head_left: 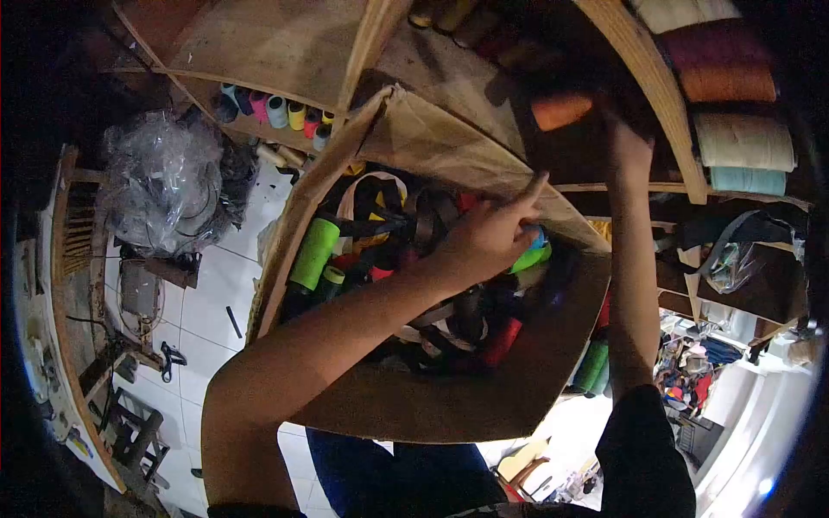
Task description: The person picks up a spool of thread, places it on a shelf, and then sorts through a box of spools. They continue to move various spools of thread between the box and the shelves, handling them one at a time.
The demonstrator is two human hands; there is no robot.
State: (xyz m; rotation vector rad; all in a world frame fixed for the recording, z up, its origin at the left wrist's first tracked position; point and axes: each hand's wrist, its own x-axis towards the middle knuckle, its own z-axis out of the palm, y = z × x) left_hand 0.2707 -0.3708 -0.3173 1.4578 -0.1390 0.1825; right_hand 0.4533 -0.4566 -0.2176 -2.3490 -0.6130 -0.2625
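Head view, only feed I'm watching. I'm seeing the left hand (492, 242) hovering over an open cardboard box (414, 414), index finger pointing out, other fingers curling; can't tell if they're gripping anything. A bright green and blue spool (529, 257) is showing right under those fingers. Left of that hand, a tall lime spool (314, 252) is leaning inside the box, a smaller green spool (332, 278) sitting beside it; below the hand, a red spool (503, 342) is lying among dark straps.

Right hand (630, 151) is hanging up at the dark shelf, blurring; can't tell whether it's grasping or empty. An orange spool (561, 110) is lying just left of it, contact unclear. Right of that hand, cream spools (747, 141) are sitting above a teal spool (748, 180).
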